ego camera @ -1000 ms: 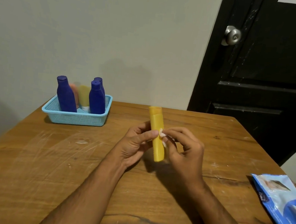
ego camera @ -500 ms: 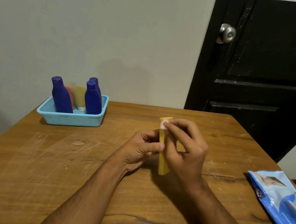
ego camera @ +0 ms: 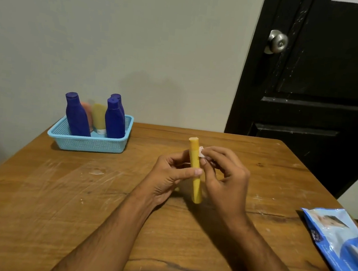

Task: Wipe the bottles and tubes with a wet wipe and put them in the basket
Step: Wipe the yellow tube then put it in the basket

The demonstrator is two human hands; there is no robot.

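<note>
Steadying the yellow tube upright in my left hand so my right hand, pinching the wet wipe, can rub it.

- The yellow tube stood nearly upright above the middle of the table, blunt end up, lower end just over the wood, gripped around its middle by the left hand.
- A small white wet wipe was pinched in the right hand and pressed against the tube's upper right side.
- The light blue basket, a perforated tray, sat at the far left corner of the table.
- Inside it stood three dark blue bottles, upright, with a yellow tube cap-down and an orange one between them.
</note>
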